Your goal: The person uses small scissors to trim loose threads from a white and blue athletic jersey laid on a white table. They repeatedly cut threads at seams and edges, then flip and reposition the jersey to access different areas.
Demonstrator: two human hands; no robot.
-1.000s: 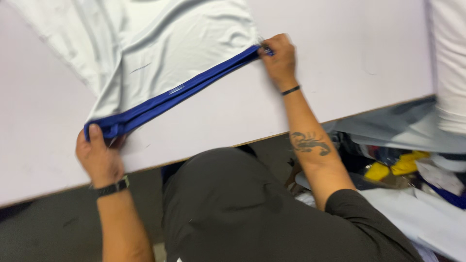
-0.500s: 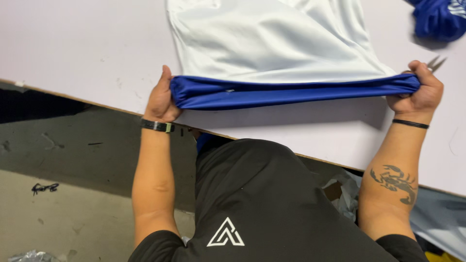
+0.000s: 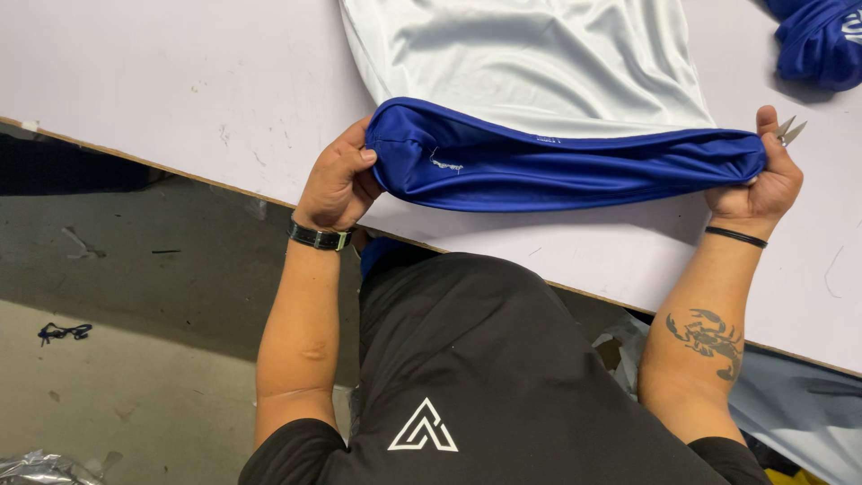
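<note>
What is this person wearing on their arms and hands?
Both hands are bare, no gloves. The left hand has a black wristwatch on its wrist; the right hand has a thin black band, with a dark scorpion tattoo on the forearm. Short black sleeves end above the elbows.

Left hand (image 3: 337, 184) fingers curled closed, right hand (image 3: 756, 184) clenched, forearms spread wide, wrists banded

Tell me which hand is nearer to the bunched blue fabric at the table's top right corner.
Right. The right hand grips the blue hem at its right end, just below the bunched blue fabric. The left hand grips the hem's far left end.
</note>
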